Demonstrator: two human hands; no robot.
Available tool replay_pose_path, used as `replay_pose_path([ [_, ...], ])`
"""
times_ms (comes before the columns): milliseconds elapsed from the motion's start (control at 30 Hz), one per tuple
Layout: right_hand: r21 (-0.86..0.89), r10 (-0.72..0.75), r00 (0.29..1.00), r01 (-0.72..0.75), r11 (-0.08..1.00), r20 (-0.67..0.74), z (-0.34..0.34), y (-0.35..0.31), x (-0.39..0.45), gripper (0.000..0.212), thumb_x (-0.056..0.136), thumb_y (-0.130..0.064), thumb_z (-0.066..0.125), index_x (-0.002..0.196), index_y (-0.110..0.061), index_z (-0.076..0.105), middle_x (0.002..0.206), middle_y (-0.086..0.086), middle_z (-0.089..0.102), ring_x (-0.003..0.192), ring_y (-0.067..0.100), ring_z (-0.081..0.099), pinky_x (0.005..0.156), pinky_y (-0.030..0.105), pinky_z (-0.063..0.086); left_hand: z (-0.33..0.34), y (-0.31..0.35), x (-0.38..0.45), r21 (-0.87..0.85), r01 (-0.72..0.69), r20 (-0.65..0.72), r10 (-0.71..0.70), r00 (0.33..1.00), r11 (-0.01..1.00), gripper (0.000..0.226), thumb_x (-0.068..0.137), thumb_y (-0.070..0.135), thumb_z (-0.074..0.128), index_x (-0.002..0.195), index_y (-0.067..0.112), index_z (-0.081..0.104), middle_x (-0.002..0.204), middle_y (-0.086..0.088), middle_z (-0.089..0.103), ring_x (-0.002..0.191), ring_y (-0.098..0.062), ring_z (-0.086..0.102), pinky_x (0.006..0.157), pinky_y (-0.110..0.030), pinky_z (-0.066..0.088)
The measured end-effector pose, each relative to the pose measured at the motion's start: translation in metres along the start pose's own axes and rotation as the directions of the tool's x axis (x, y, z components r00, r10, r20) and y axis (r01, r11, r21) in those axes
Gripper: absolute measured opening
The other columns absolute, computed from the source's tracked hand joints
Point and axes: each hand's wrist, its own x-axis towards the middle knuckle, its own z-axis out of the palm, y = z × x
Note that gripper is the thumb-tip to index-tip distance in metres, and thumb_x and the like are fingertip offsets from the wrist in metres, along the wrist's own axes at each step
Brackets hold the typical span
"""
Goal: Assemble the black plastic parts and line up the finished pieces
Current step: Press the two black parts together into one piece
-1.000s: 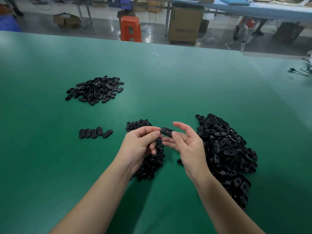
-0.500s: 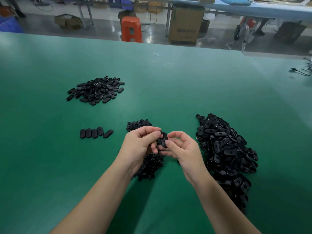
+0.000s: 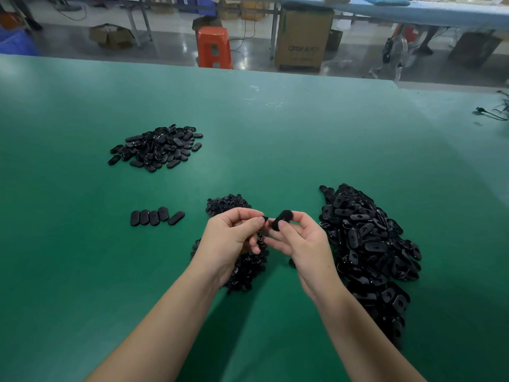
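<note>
Above the green tabletop [image 3: 275, 139], the right hand [image 3: 300, 241] pinches a black oval shell [image 3: 281, 219] by its edges while the left hand [image 3: 231, 238] pinches a tiny insert [image 3: 265, 218] just beside it; both look light, rigid, slippery, best held at the rims.

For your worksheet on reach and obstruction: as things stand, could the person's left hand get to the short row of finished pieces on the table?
Probably yes. The row of finished pieces lies on open green table to the left of the left hand, with nothing between them. But that hand is pinching a small black part, so it is not free.
</note>
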Motion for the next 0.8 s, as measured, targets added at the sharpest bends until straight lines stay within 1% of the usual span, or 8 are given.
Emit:
replay_pose_path([
  [100, -0.023, 0.006, 1.000, -0.006, 1.000, 0.001, 0.000, -0.001, -0.001, 0.006, 0.103, -0.001, 0.053, 0.108, -0.002, 0.057, 0.093, 0.011, 0.078, 0.088, 0.028, 0.077, 0.071, 0.028, 0.062, 0.000, -0.001, -0.001, 0.050, -0.020, -0.015, 0.021, 1.000, 0.999, 0.002, 0.090, -0.002, 0.069, 0.090, 0.000, 0.069, 0.061, -0.006, 0.064, 0.042, -0.012, 0.045, 0.043, -0.022, 0.044],
  [200, -0.087, -0.006, 1.000, 0.007, 0.996, 0.010, -0.001, -0.001, 0.000, 0.008, 0.103, 0.000, 0.054, 0.108, -0.004, 0.059, 0.091, 0.014, 0.078, 0.080, 0.029, 0.077, 0.066, 0.029, 0.061, -0.002, -0.003, -0.001, 0.219, -0.106, -0.021, 0.114, 0.993, 0.970, 0.001, 0.091, 0.001, 0.069, 0.091, 0.002, 0.070, 0.053, 0.003, 0.059, 0.040, -0.013, 0.044, 0.045, -0.021, 0.042],
  [300, -0.151, 0.006, 0.999, -0.001, 0.989, 0.034, -0.003, 0.002, 0.000, 0.016, 0.100, 0.002, 0.057, 0.106, -0.007, 0.068, 0.089, 0.012, 0.078, 0.077, 0.025, 0.077, 0.068, 0.027, 0.061, -0.003, -0.003, -0.002, 0.453, -0.224, 0.006, 0.248, 0.969, 0.863, 0.011, 0.090, 0.006, 0.070, 0.086, 0.015, 0.073, 0.057, 0.008, 0.063, 0.043, -0.009, 0.050, 0.047, -0.019, 0.043],
  [433, -0.164, 0.042, 0.993, -0.023, 0.986, 0.112, -0.002, 0.004, -0.001, 0.032, 0.099, 0.011, 0.050, 0.111, -0.010, 0.072, 0.094, 0.004, 0.079, 0.085, 0.018, 0.077, 0.076, 0.023, 0.060, 0.000, -0.005, -0.005, 0.631, -0.311, 0.050, 0.363, 0.931, 0.711, 0.018, 0.089, 0.010, 0.069, 0.083, 0.027, 0.074, 0.067, 0.017, 0.068, 0.058, 0.003, 0.059, 0.059, -0.008, 0.043],
  [500, -0.203, 0.042, 0.989, -0.012, 0.979, 0.144, -0.001, 0.003, -0.002, 0.034, 0.099, 0.012, 0.048, 0.113, -0.008, 0.072, 0.095, 0.002, 0.080, 0.088, 0.017, 0.077, 0.078, 0.022, 0.060, 0.000, -0.006, -0.006, 0.686, -0.343, 0.066, 0.415, 0.907, 0.641, 0.017, 0.089, 0.011, 0.070, 0.085, 0.027, 0.074, 0.071, 0.017, 0.067, 0.066, 0.002, 0.061, 0.064, -0.008, 0.043],
  [600, -0.254, 0.033, 0.987, 0.008, 0.967, 0.157, -0.001, -0.001, -0.002, 0.035, 0.100, 0.010, 0.051, 0.106, -0.018, 0.072, 0.094, 0.001, 0.080, 0.088, 0.018, 0.077, 0.078, 0.024, 0.060, 0.000, -0.007, -0.005, 0.727, -0.365, 0.080, 0.456, 0.886, 0.581, 0.014, 0.088, 0.014, 0.070, 0.087, 0.027, 0.074, 0.074, 0.017, 0.066, 0.069, 0.001, 0.060, 0.066, -0.009, 0.043],
  [733, -0.284, 0.027, 0.989, 0.016, 0.959, 0.146, -0.002, -0.006, -0.003, 0.030, 0.100, 0.007, 0.053, 0.104, -0.016, 0.072, 0.088, 0.001, 0.080, 0.082, 0.018, 0.077, 0.074, 0.023, 0.060, 0.000, -0.006, -0.006, 0.735, -0.374, 0.095, 0.460, 0.883, 0.566, 0.015, 0.088, 0.013, 0.071, 0.087, 0.028, 0.073, 0.074, 0.020, 0.066, 0.070, 0.002, 0.060, 0.065, -0.007, 0.041],
  [800, -0.299, 0.025, 0.994, 0.009, 0.954, 0.111, -0.004, -0.006, -0.002, 0.022, 0.099, 0.005, 0.056, 0.105, -0.009, 0.072, 0.084, 0.002, 0.079, 0.079, 0.017, 0.077, 0.072, 0.022, 0.061, 0.000, -0.005, -0.007, 0.732, -0.379, 0.110, 0.450, 0.886, 0.566, 0.015, 0.089, 0.012, 0.071, 0.087, 0.027, 0.073, 0.073, 0.025, 0.066, 0.066, 0.004, 0.059, 0.063, -0.006, 0.040],
])
